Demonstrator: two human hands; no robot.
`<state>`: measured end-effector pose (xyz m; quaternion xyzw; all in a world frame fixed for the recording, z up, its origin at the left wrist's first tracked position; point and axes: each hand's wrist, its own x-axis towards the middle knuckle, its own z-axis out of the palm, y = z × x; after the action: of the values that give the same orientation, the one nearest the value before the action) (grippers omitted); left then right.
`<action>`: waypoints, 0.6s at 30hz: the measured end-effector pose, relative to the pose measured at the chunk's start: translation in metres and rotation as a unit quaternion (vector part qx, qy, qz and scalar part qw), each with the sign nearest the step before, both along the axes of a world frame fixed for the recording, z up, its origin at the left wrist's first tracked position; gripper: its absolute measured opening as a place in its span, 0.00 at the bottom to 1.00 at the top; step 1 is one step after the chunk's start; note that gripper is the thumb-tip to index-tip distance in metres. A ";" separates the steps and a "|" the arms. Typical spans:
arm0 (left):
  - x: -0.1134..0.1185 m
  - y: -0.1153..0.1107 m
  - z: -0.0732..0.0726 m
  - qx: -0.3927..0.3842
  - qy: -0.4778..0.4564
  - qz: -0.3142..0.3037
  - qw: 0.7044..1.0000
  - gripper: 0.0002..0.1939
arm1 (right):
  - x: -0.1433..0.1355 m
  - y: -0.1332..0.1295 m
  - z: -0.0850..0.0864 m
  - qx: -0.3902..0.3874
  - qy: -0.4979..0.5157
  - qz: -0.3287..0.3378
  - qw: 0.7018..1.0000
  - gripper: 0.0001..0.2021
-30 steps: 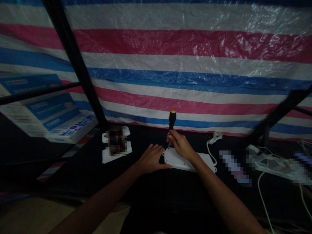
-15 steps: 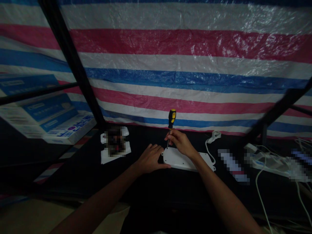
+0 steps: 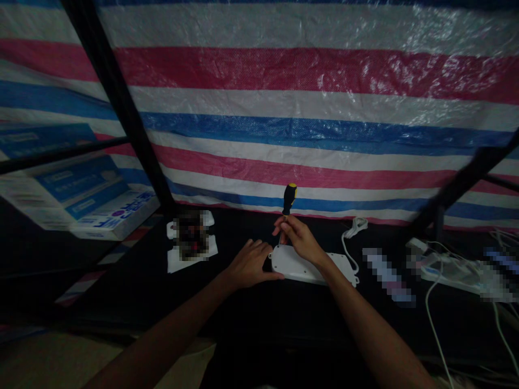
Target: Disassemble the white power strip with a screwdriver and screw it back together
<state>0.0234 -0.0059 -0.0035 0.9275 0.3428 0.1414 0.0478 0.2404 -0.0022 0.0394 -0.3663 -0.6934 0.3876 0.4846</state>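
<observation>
A white power strip [image 3: 314, 267] lies on the black table, its flat side with small screw holes facing up. My right hand [image 3: 298, 236] is closed round the shaft of a black and yellow screwdriver [image 3: 290, 199]. The screwdriver stands nearly upright, its handle above my fingers and its tip at the strip's left end. My left hand [image 3: 252, 265] rests against that same end, thumb along the near edge and fingers at the far side. The strip's white cable [image 3: 349, 248] runs from behind its right end to a coiled bundle.
White papers with a blurred patch [image 3: 178, 262] lie to the left. Blue and white boxes [image 3: 97, 194] stand beyond a black frame post [image 3: 121, 108]. At the right are a blurred pale object [image 3: 387, 274] and another strip with cables [image 3: 450, 275]. Striped sheeting [image 3: 292, 102] hangs behind.
The screwdriver handle has turned and leans slightly more to the right. The fingers of my right hand have shifted a little on the shaft. My left hand has stayed in place.
</observation>
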 end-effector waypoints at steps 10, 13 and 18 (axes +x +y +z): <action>0.000 -0.002 0.003 -0.003 0.001 0.005 1.000 0.37 | -0.008 -0.007 0.009 0.057 -0.069 -0.078 0.993 0.22; -0.001 -0.002 0.002 -0.005 -0.001 0.006 1.000 0.37 | -0.012 -0.015 0.011 0.074 -0.064 -0.106 0.989 0.20; 0.000 -0.001 0.002 -0.019 -0.006 0.002 1.000 0.38 | -0.015 -0.043 0.018 0.083 -0.029 -0.106 0.990 0.17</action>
<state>0.0236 -0.0070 -0.0011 0.9250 0.3466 0.1402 0.0673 0.2254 -0.0450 0.0576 -0.4078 -0.6941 0.2642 0.5312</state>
